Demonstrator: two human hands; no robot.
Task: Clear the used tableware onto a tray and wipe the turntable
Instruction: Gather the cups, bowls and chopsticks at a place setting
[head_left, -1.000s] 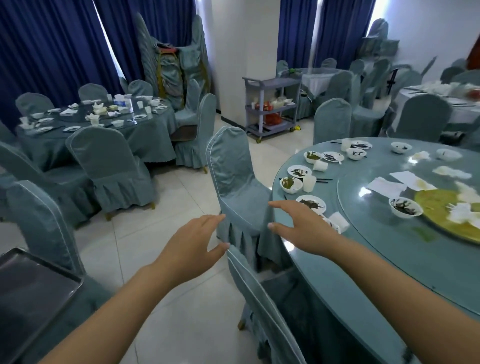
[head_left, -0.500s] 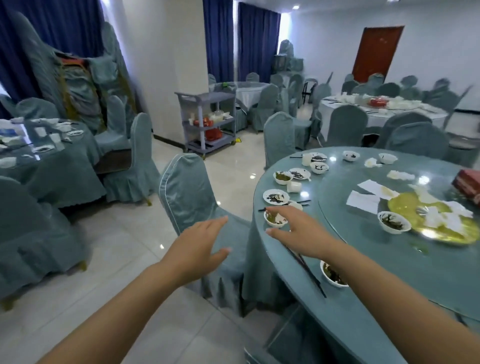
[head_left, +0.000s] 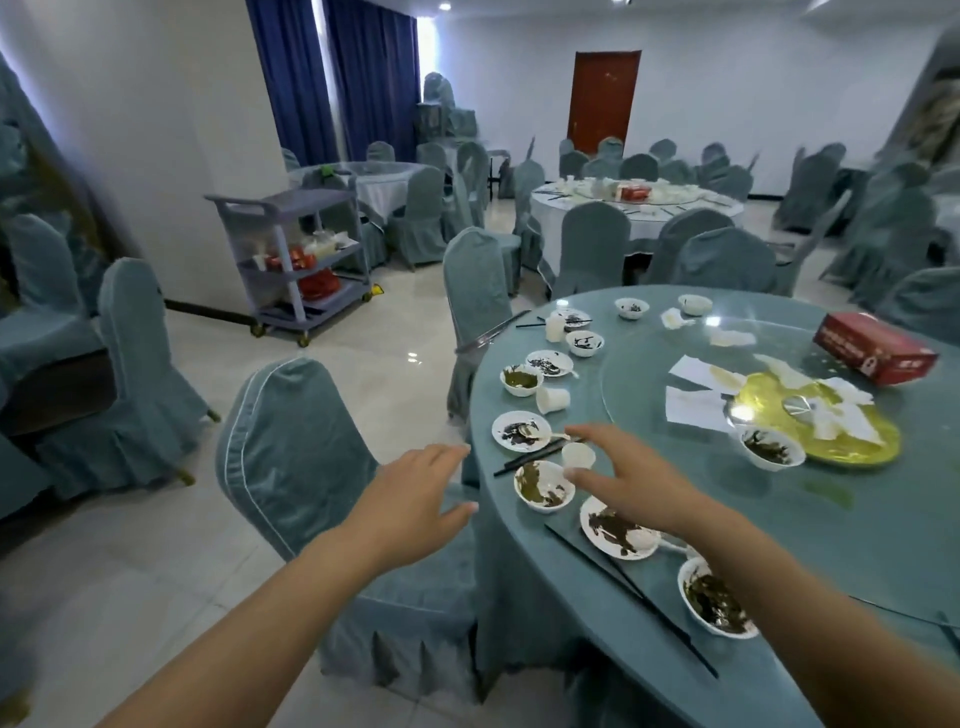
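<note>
Your right hand (head_left: 626, 480) hovered, fingers spread and holding nothing, over the small cup (head_left: 577, 456) and soiled bowl (head_left: 544, 486) at the counter (head_left: 857, 525) edge, presumably to start clearing, while your left hand (head_left: 415, 499), likewise open, hung beside the chair (head_left: 291, 457).

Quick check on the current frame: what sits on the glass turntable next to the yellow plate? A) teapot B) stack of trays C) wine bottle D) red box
D: a red box lies on the glass turntable just behind the yellow plate, with crumpled white napkins beside them.
</note>
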